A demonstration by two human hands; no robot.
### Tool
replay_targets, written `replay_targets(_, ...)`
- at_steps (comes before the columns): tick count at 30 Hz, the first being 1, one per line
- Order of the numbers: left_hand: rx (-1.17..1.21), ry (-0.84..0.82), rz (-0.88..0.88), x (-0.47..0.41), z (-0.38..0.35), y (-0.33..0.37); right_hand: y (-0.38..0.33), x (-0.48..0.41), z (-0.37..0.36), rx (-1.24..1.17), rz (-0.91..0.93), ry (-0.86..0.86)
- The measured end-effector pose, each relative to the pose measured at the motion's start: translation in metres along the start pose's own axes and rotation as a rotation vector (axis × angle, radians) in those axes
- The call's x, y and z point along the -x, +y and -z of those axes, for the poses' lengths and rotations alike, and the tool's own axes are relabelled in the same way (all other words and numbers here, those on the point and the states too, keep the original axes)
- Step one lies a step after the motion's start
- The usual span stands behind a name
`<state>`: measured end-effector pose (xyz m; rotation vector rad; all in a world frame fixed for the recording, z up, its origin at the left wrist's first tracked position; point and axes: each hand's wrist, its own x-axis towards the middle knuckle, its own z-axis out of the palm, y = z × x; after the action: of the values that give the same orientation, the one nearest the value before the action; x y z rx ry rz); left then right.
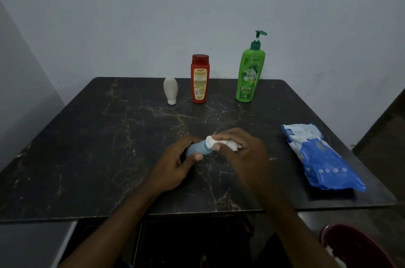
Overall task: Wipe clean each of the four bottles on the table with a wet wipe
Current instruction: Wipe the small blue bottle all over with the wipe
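A small pale blue bottle lies on its side just above the dark marble table, gripped by my left hand. My right hand presses a crumpled white wet wipe around the bottle's right end. At the back stand three more bottles: a small white tube standing on its cap, a red bottle with a yellow label, and a tall green pump bottle.
A blue and white pack of wet wipes lies flat near the table's right edge. A red chair back shows at the lower right. A pale wall stands right behind the table.
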<state>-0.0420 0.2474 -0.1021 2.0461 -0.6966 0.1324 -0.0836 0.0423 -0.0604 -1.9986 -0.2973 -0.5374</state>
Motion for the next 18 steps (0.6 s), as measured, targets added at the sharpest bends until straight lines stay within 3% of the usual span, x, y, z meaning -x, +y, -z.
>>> replay_targets(18,-0.017,0.004,-0.062,0.0,0.0,0.0,0.008,-0.003,0.006,0.146,0.013,-0.128)
